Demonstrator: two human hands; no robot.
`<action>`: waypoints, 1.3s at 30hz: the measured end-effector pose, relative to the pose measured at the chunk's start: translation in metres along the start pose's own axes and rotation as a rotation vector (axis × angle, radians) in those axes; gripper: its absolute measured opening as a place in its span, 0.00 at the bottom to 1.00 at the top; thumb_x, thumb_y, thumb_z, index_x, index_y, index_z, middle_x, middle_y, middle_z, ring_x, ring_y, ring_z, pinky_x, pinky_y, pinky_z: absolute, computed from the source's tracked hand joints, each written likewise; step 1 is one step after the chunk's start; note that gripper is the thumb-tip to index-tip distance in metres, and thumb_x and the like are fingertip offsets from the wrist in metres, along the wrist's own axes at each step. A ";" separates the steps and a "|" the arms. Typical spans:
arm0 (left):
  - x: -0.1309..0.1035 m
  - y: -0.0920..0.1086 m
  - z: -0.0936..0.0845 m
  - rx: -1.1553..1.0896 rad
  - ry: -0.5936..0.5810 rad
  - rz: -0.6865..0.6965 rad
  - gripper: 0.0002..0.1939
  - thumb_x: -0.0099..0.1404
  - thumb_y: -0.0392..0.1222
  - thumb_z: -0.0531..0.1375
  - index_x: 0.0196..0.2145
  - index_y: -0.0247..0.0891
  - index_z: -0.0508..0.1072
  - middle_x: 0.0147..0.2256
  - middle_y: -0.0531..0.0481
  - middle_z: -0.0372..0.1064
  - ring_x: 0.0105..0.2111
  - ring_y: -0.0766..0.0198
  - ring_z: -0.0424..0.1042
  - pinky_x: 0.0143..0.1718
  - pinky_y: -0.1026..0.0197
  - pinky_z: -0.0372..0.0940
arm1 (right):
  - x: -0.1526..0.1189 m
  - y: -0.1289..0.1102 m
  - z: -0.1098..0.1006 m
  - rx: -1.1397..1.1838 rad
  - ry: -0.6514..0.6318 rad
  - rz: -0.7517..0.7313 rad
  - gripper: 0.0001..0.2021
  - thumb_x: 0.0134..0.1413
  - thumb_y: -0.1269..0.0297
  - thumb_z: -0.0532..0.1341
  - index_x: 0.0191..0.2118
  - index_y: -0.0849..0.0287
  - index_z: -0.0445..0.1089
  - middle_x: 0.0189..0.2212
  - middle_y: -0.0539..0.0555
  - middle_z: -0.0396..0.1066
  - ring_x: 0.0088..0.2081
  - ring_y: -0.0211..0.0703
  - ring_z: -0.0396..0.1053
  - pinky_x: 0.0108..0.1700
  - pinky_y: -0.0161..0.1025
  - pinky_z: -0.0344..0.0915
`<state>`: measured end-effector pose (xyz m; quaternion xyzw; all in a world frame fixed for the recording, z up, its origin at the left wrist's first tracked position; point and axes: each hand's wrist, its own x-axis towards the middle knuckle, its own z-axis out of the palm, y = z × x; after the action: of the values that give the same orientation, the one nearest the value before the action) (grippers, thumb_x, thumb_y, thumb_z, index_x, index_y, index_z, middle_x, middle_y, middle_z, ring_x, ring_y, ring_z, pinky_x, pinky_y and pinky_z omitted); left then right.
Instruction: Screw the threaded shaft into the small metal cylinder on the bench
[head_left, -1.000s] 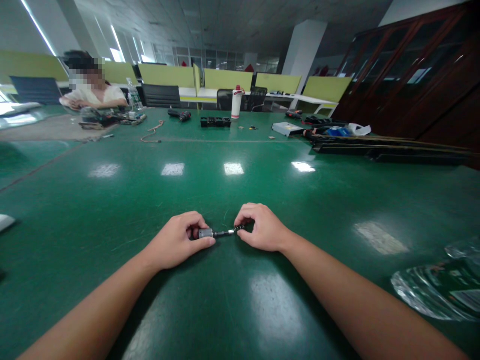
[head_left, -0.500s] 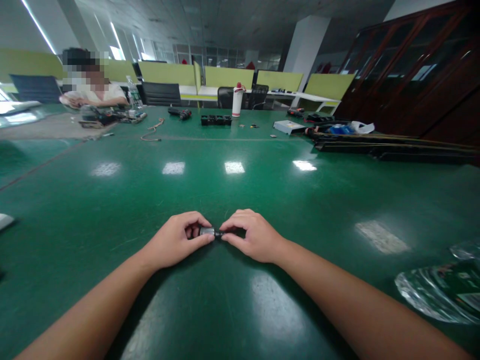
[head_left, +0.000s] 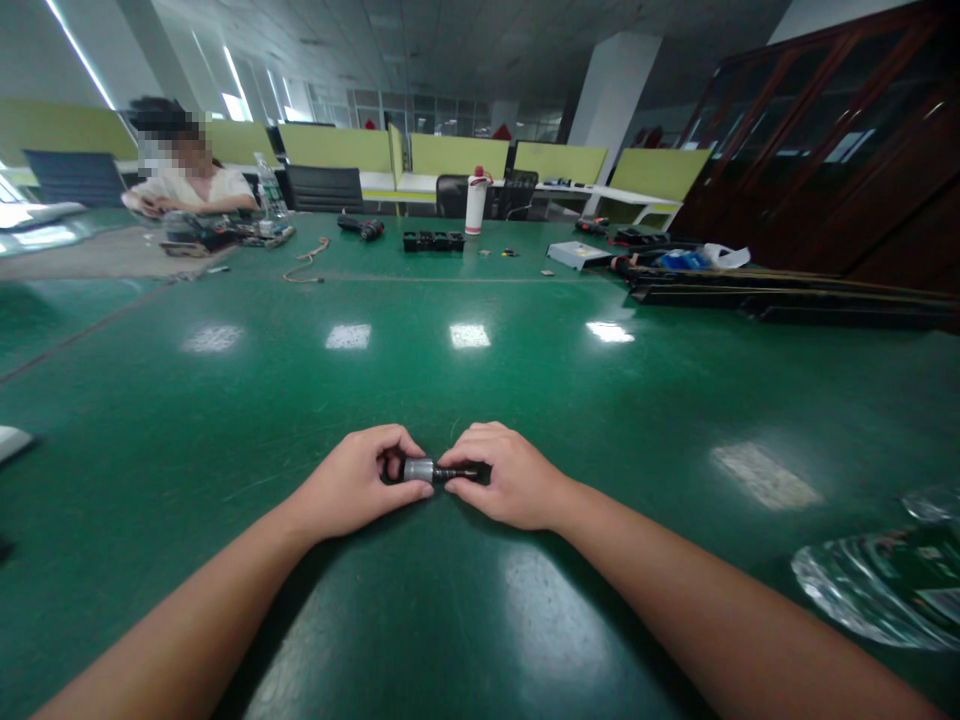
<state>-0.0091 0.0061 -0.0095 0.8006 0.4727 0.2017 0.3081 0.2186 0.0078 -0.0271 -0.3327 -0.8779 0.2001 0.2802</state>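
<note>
Low over the green tabletop (head_left: 420, 380), a small silver metal cylinder (head_left: 418, 470) lies on its side with a thin, dark, ribbed shaft (head_left: 459, 474) pointing right. The thumb and forefinger of my left hand (head_left: 360, 480) curl round the cylinder. From the other side, my right hand (head_left: 506, 475) pinches near the start of the shaft, and the shaft's tip shows in the gap behind its fingertips. Both hands rest close together at the table's middle. How the shaft joins the cylinder is partly hidden by the fingertips.
A clear plastic bottle (head_left: 885, 585) lies at the near right. Farther back stand a white flask (head_left: 475, 205) and a black slotted part (head_left: 433, 241). Dark long strips (head_left: 780, 290) lie at the right. A person (head_left: 199, 190) sits at the far left.
My right fingers have opened slightly around the shaft, and more of it now shows, reaching right between them. The silver cylinder is more exposed. Both hands have barely moved.
</note>
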 end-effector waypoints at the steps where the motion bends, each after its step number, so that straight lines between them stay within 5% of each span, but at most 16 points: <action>1: 0.000 0.000 0.000 0.002 0.001 -0.001 0.14 0.56 0.49 0.66 0.35 0.37 0.73 0.26 0.56 0.65 0.26 0.66 0.64 0.27 0.65 0.57 | 0.000 0.000 0.000 -0.001 0.003 0.001 0.08 0.51 0.68 0.66 0.40 0.57 0.75 0.33 0.51 0.76 0.38 0.42 0.70 0.44 0.40 0.61; 39: -0.001 0.003 -0.001 0.026 0.021 -0.025 0.14 0.59 0.51 0.64 0.35 0.37 0.74 0.25 0.55 0.66 0.25 0.65 0.63 0.26 0.65 0.56 | 0.000 0.010 -0.010 -0.034 0.045 0.094 0.04 0.44 0.71 0.67 0.29 0.59 0.72 0.26 0.48 0.70 0.31 0.39 0.67 0.39 0.38 0.61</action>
<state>-0.0085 0.0044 -0.0072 0.7965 0.4884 0.2001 0.2951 0.2302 0.0165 -0.0249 -0.3828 -0.8581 0.1904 0.2842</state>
